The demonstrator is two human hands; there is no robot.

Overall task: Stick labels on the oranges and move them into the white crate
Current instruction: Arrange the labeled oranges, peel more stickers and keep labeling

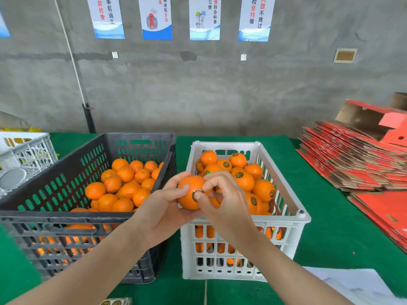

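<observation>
Labelling step, mid-press. My left hand [163, 208] cups one orange [186, 195], fingers curled round it, above the near-left corner of the white crate [305, 216]. My right hand [222, 201] pinches the round label [195, 195] against the peel, fingers curled and thumb tip down; its edge looks not yet flat. Next, by my judgement: smooth the rim fully, then lower the fruit among the labelled oranges [244, 180] — gently, for the pile sits high. Unlabelled fruit lies in the black crate [55, 216].
</observation>
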